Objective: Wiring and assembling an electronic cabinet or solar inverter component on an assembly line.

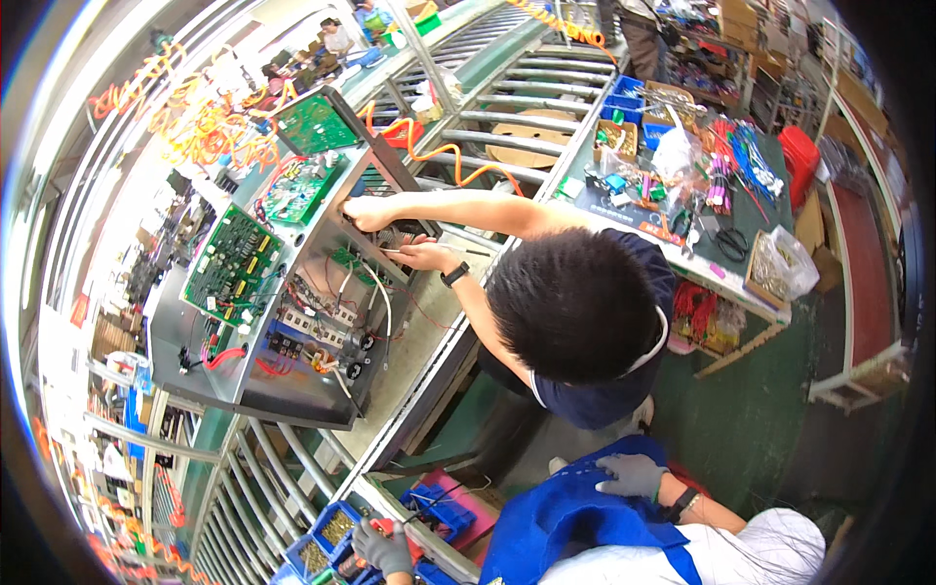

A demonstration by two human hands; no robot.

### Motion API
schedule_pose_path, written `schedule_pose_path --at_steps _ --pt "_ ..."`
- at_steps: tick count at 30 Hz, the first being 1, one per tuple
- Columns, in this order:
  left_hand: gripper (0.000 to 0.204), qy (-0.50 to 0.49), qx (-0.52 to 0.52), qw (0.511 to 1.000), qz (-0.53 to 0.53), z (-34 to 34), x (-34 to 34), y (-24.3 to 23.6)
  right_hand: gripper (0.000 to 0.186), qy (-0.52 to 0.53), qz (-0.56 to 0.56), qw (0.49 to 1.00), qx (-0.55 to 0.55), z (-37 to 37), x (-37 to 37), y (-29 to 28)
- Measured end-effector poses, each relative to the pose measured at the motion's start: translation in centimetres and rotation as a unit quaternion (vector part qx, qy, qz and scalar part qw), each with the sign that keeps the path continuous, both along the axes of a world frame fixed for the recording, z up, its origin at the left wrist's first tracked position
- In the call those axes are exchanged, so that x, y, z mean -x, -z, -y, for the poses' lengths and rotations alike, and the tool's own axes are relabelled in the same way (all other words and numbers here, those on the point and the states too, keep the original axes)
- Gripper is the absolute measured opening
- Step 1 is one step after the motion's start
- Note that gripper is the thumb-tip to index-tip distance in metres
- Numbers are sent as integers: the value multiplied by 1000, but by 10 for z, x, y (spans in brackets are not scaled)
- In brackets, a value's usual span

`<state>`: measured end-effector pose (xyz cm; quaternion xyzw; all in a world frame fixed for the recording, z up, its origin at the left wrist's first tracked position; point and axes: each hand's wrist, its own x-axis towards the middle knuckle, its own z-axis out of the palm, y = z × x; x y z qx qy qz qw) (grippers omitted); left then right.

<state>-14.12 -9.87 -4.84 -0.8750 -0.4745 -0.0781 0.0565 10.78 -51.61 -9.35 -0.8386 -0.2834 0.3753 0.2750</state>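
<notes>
Resting a gloved right hand (pixel 629 475) on a blue apron (pixel 546 519), by a long line of rollers

A small red thing (pixel 388 526) is between 6 and 7 o'clock, close to some blue bins. The left hand (pixel 383 551), in a grey glove, is right beside it with its fingers bent. I cannot tell if they grip the red thing. The right hand is between 4 and 5 o'clock. It is loosely open and lies on the apron.

At 7 o'clock there is a blue bin (pixel 337 526) full of tiny yellowish bits. A bright pink sheet (pixel 474 507) sits just beside the bins, near 6 o'clock.

The rollers (pixel 258 487) are round, shiny metal bars. They run from about 7 o'clock up past 12. A big grey metal case (pixel 292 398) stands on them at 9 o'clock, with green boards (pixel 234 263) and lots of wires. A co-worker (pixel 585 302) in a dark blue shirt leans in from the middle, with both hands at the case.

At 2 o'clock a work table (pixel 697 255) is full of boxes, bags and bundles of colored wire. The floor (pixel 726 409) at 4 o'clock is dark green. A shelf (pixel 868 273) with a dull red top is at 3 o'clock. Curly orange hoses (pixel 205 132) hang at 10 o'clock, where the light is very bright.
</notes>
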Motion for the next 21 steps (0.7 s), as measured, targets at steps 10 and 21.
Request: schedule_pose_path --at_steps 10,21 --pt "63 262 -105 941 189 24 -229 -130 64 -37 23 998 34 35 -66 -24" --pt "42 252 -126 959 -2 -64 -416 -151 68 0 -22 999 26 8 -26 -17"
